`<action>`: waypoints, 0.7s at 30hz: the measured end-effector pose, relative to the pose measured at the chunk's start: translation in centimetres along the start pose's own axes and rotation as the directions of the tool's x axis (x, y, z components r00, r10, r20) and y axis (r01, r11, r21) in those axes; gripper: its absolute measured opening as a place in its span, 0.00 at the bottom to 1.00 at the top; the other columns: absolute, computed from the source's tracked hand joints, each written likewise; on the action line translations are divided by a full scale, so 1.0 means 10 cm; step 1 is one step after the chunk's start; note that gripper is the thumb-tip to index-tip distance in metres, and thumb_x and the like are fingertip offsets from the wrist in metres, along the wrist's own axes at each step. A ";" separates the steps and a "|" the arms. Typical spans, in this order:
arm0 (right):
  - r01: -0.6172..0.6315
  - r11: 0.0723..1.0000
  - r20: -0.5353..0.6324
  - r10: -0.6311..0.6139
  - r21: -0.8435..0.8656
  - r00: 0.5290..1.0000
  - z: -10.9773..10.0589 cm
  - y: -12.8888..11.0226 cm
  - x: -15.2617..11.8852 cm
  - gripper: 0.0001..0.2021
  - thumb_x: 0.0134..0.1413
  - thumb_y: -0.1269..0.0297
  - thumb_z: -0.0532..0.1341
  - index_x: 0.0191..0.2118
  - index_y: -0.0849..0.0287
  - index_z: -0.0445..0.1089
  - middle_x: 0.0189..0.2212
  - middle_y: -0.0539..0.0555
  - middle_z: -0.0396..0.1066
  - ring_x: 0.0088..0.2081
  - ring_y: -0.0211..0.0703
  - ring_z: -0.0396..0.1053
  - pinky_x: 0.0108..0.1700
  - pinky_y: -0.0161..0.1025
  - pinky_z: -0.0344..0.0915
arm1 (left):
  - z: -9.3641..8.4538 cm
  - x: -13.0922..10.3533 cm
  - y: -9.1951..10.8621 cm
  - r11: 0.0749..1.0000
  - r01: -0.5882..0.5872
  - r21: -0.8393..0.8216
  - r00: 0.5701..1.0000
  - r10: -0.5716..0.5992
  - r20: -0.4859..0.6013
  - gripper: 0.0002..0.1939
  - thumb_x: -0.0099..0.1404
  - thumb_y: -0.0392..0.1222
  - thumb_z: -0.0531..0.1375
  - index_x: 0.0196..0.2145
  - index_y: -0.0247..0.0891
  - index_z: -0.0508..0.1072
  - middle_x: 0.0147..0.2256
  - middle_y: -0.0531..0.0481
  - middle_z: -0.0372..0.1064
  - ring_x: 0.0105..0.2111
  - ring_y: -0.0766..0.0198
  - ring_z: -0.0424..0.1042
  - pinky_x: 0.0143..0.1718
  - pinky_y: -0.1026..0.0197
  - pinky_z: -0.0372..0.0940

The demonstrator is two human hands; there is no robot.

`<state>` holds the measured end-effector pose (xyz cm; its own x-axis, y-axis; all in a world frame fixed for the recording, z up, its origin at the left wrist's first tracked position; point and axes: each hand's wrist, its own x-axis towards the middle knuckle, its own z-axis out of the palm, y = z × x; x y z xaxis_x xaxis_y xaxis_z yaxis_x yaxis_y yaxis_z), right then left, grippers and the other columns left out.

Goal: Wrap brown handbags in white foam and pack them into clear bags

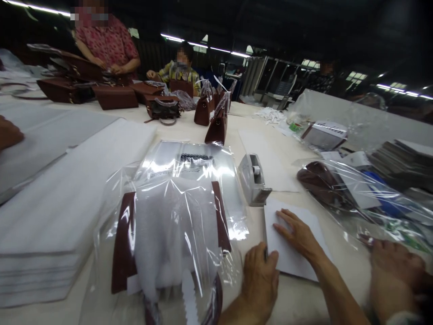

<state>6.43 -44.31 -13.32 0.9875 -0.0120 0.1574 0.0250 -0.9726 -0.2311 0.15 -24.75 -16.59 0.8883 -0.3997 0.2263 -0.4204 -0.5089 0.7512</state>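
My left hand (260, 280) is closed at the left edge of a white sheet stack (301, 264), with a small dark thing between thumb and index finger that I cannot make out. On top of the stack my right hand (298, 232) lies with its fingers apart, holding nothing. Just behind the stack stands a grey tape dispenser (253, 180). Left of my hands, a brown bag (124, 243) wrapped in white foam (176, 230) lies inside a clear plastic bag (104, 253). Flat clear plastic bags (196, 149) with printed text lie behind it.
White foam sheets (67, 194) are stacked at left. Brown handbags (115, 97) stand toward the back, near two people. Another person's hand (394, 271) is at the right, beside a plastic-wrapped brown item (320, 183). One more hand (9, 133) shows at the left edge.
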 end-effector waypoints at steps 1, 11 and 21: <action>0.006 1.000 0.002 -0.006 0.001 1.000 -0.03 -0.03 -0.16 0.29 0.53 0.46 0.52 0.54 0.63 0.62 0.56 0.60 0.54 0.57 0.52 0.53 0.58 0.50 0.52 | -0.02 0.02 0.00 1.000 -0.001 -0.019 1.000 0.001 0.015 0.25 0.55 0.32 0.57 0.51 0.46 0.63 0.53 0.48 0.55 0.50 0.56 0.58 0.52 0.51 0.58; 0.130 0.991 0.169 -0.126 -0.013 0.977 -0.11 0.24 -1.05 0.27 0.56 0.53 0.54 0.57 0.63 0.58 0.58 0.59 0.51 0.59 0.52 0.48 0.57 0.54 0.53 | -0.13 0.07 0.03 0.996 -0.023 -0.087 1.000 0.023 -0.008 0.18 0.55 0.35 0.60 0.45 0.44 0.67 0.50 0.46 0.58 0.48 0.54 0.59 0.47 0.48 0.59; 0.213 0.964 0.010 -0.214 -0.157 0.977 -0.31 -0.02 -0.96 0.17 0.60 0.58 0.50 0.52 0.55 0.63 0.52 0.54 0.62 0.55 0.50 0.57 0.54 0.56 0.57 | -0.13 0.15 0.10 0.974 -0.109 -0.199 0.968 0.058 -0.246 0.07 0.63 0.37 0.53 0.36 0.40 0.71 0.45 0.44 0.60 0.35 0.62 0.65 0.36 0.54 0.65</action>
<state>-3.56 -44.76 -11.79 0.9607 0.1987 0.1938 0.2098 -0.9770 -0.0384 1.29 -24.83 -14.67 0.8806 -0.2291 0.4148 -0.4693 -0.3003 0.8304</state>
